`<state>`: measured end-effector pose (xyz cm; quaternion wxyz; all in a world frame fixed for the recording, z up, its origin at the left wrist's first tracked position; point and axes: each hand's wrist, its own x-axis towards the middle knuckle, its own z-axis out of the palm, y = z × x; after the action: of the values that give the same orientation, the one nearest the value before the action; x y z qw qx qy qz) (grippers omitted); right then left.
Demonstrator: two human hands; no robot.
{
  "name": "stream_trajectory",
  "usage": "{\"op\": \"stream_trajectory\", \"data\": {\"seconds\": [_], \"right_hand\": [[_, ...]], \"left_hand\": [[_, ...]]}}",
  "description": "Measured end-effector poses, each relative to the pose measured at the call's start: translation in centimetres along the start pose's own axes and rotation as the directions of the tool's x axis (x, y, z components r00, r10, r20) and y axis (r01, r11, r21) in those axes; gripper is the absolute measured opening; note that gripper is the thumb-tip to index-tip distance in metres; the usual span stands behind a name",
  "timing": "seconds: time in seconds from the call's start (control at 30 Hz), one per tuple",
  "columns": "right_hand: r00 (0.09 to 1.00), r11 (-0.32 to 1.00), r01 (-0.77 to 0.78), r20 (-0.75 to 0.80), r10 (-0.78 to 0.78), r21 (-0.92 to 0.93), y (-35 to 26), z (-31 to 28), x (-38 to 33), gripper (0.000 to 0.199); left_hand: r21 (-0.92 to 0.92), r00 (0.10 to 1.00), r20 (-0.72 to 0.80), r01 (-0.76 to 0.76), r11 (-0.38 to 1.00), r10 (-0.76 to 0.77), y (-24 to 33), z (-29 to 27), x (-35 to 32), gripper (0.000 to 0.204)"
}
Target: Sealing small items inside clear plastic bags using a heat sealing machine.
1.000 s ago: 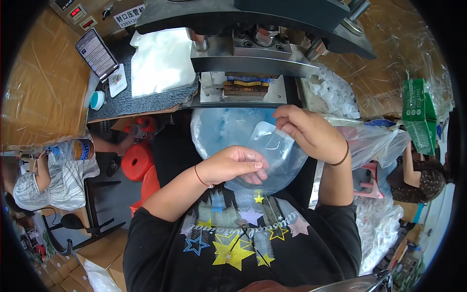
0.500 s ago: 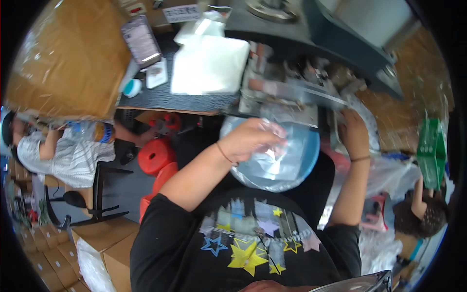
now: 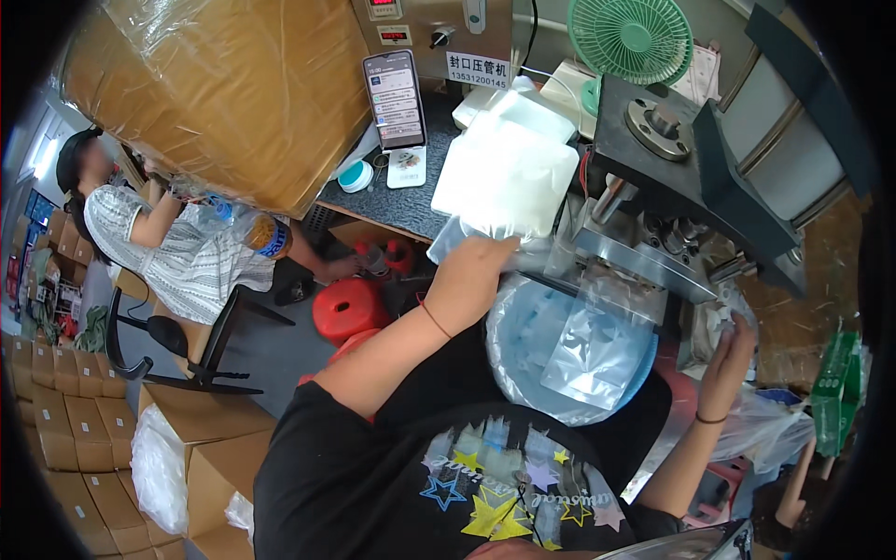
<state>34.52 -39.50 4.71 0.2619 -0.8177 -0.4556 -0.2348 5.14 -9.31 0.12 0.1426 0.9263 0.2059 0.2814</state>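
Note:
My left hand (image 3: 476, 278) reaches to the front edge of a stack of clear plastic bags (image 3: 509, 177). Its fingers are drawn together there; what they pinch, if anything, cannot be made out. Just right of it stands a press-like machine with a metal jaw (image 3: 644, 261) and clear plastic beneath. On my lap, below the jaw, is a blue bucket (image 3: 646, 375) with a clear liner. A shiny clear bag (image 3: 593, 359) lies on top inside it. My right hand (image 3: 728, 364), fingers stretched out, is beside the machine's right side, near crumpled clear plastic, and holds nothing visible.
A large taped carton (image 3: 224, 103) takes up the table's left side, beside a phone (image 3: 394, 98) on a stand. A green fan (image 3: 630, 39) stands behind the machine. At floor level are a red stool (image 3: 350, 308) and open cartons (image 3: 210, 420). A person (image 3: 159, 233) sits to the left.
My left hand has moved from above the bucket up to the bag stack. The clear bag it held now lies in the bucket. The view has shifted; my right hand is lower beside the machine.

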Motion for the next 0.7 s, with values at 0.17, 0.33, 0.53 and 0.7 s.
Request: {"op": "stream_trajectory", "data": {"seconds": [0.17,0.33,0.53,0.7], "right_hand": [[0.902,0.907,0.075,0.361,-0.239,0.414,-6.7,0.4,-0.3,0.014],[0.972,0.684,-0.195,0.232,0.038,0.703,-10.8,0.1,2.5,0.009],[0.927,0.795,0.073,0.253,-0.276,0.602,-9.5,0.2,3.8,0.016],[0.813,0.776,-0.055,0.479,-0.33,0.628,-7.3,-1.2,3.3,0.028]], "left_hand": [[-0.654,0.919,0.323,0.389,0.648,-0.226,3.8,-0.6,0.1,0.011],[-0.65,0.893,0.445,0.373,0.662,-0.067,7.8,0.8,-0.3,0.016],[-0.723,0.717,0.691,0.684,0.098,0.094,10.5,2.6,-1.1,0.025],[-0.523,0.528,0.805,0.847,-0.097,0.269,11.9,3.5,-1.4,0.022]]}}
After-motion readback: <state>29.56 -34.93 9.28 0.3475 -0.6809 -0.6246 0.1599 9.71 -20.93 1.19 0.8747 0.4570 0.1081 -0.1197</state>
